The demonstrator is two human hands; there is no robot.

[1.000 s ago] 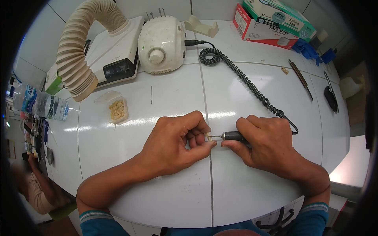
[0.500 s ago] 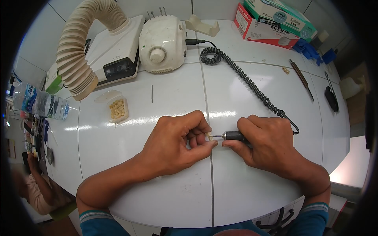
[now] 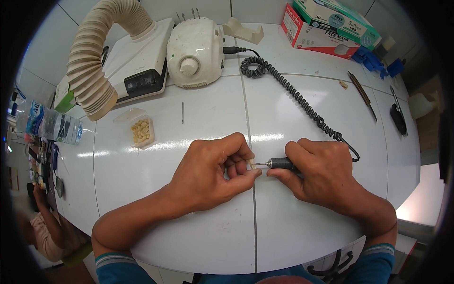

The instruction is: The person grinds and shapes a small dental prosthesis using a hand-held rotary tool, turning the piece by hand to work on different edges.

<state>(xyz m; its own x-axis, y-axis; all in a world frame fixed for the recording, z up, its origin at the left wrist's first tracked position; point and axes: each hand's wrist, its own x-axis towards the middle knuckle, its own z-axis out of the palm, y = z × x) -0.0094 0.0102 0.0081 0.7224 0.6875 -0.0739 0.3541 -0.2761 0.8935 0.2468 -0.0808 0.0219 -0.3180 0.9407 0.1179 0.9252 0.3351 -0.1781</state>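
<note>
Between the thumb and forefinger of my left hand (image 3: 215,170) is a small cream-coloured piece (image 3: 251,164), mostly hidden by the fingertips. My right hand (image 3: 319,170) grips a dark rotary handpiece (image 3: 281,164). Its thin metal tip points left and meets or nearly meets the piece; contact is too small to tell. A coiled black cord (image 3: 302,105) runs from the handpiece up to a white control box (image 3: 195,54) with a round knob. Left of my hands, an open clear container (image 3: 142,132) holds several cream-coloured pieces.
A ribbed hose (image 3: 90,61) arches over a white unit at the back left. A thin metal rod (image 3: 183,113) lies near the container. Mask boxes (image 3: 321,40), a brown-handled tool (image 3: 362,94) and a black-handled tool (image 3: 397,118) are at right. A bottle (image 3: 49,123) and another person (image 3: 47,232) are at left.
My hands keep nearly the same pose and hold. The view has shifted very slightly. At the far left, the other person's head and arm have moved a little.
</note>
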